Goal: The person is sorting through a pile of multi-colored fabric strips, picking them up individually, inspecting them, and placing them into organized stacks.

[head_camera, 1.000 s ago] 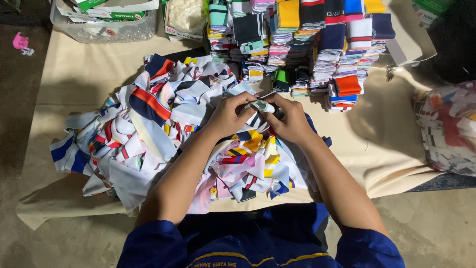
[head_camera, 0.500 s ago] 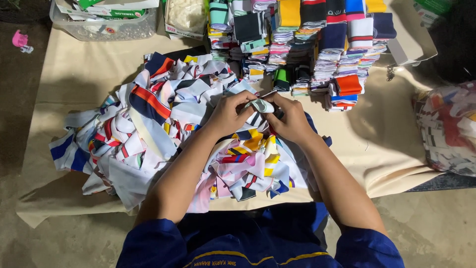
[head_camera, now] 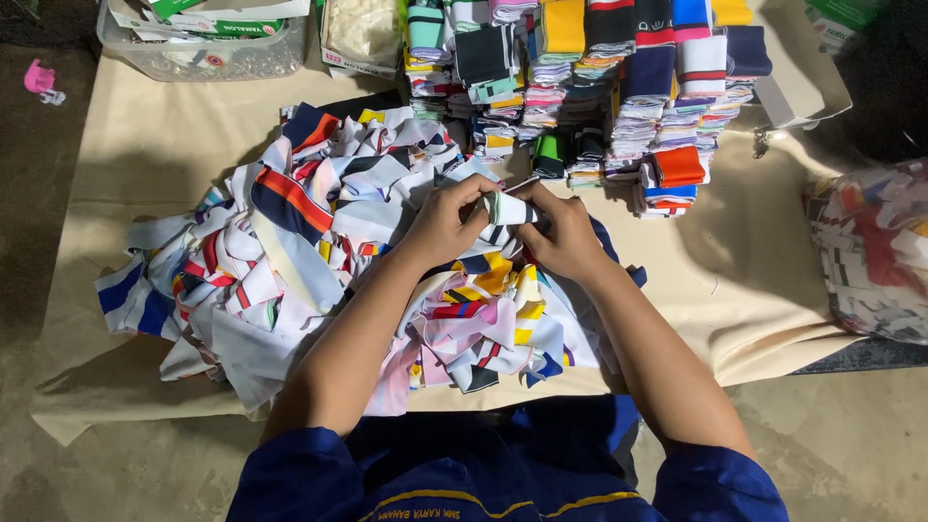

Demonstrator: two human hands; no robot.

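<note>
My left hand (head_camera: 443,224) and my right hand (head_camera: 563,235) meet over the middle of the cloth-covered table. Both pinch one small white cloth strip with dark stripes (head_camera: 507,207), folded between the fingertips. Beneath the hands lies a big loose pile of striped cloth strips (head_camera: 290,242) in white, blue, red, orange and yellow. It spreads from the left side to just under my wrists.
Neat stacks of folded coloured cloth pieces (head_camera: 619,87) stand at the back of the beige table cover (head_camera: 754,261). A clear plastic bin (head_camera: 208,43) and a carton (head_camera: 360,34) sit at the back left. A clear bag of strips (head_camera: 870,251) rests at the right.
The hands stay in the same place over the pile; only the fingers shift slightly on the small strip they hold.
</note>
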